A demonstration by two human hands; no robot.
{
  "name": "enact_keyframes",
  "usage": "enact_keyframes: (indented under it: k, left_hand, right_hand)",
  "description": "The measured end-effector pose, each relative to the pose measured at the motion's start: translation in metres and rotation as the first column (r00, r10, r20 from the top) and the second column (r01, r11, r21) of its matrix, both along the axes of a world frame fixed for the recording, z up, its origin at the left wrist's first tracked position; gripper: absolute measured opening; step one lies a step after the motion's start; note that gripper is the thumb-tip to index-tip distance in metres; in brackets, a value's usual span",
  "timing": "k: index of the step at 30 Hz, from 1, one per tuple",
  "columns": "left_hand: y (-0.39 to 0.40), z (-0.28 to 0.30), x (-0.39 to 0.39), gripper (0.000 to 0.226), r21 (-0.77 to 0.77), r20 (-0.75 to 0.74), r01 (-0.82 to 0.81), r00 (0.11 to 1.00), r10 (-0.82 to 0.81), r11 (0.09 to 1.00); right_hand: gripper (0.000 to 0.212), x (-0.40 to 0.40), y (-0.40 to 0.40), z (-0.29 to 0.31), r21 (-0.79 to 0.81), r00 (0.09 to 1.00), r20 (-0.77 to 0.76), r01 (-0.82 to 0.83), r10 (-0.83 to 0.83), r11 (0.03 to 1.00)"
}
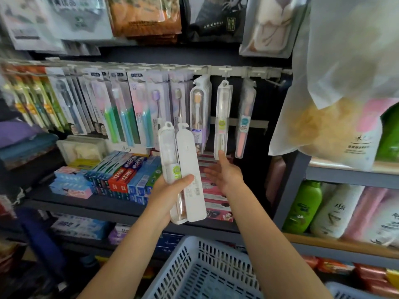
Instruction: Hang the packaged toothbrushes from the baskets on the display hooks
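Observation:
My left hand grips two white packaged toothbrushes, held upright in front of the shelf. My right hand is open with fingers straight, its fingertips just under a clear toothbrush pack that hangs on a display hook. A peach toothbrush pack hangs to its left and a pink one to its right. A bare hook sticks out at the rail's right end. A light blue basket sits below my arms; its visible inside holds nothing.
Several more toothbrush packs fill the rail to the left. Toothpaste boxes lie on the shelf beneath. A translucent bag hangs at the right, close to the rail's end. Bottles stand on the right-hand shelf.

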State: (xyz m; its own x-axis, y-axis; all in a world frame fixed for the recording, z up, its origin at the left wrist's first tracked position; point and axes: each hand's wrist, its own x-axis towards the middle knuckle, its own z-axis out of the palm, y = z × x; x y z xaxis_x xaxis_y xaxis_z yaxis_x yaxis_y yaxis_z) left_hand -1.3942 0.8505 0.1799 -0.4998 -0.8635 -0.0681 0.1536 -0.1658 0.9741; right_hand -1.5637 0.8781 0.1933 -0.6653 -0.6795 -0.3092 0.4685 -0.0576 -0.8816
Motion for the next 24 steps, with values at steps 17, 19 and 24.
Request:
enact_keyframes:
  k: [17, 19, 24]
  left_hand:
    - [-0.047, 0.005, 0.003, 0.022, -0.071, -0.053, 0.185, 0.981, -0.189, 0.980]
    - [-0.052, 0.005, 0.006, 0.020, -0.101, -0.045, 0.197, 0.978, -0.202, 0.975]
    - [-0.064, 0.006, 0.015, 0.018, -0.116, -0.079, 0.226, 0.969, -0.236, 0.967]
  right_hand:
    - [0.031, 0.080, 0.033, -0.002, 0.183, 0.787, -0.586, -0.107, 0.196, 0.977]
    - [0.033, 0.083, 0.029, -0.004, 0.159, 0.823, -0.541, -0.103, 0.174, 0.982]
    - [0.048, 0.096, 0.021, -0.005, 0.138, 0.833, -0.540, -0.054, 0.121, 0.989]
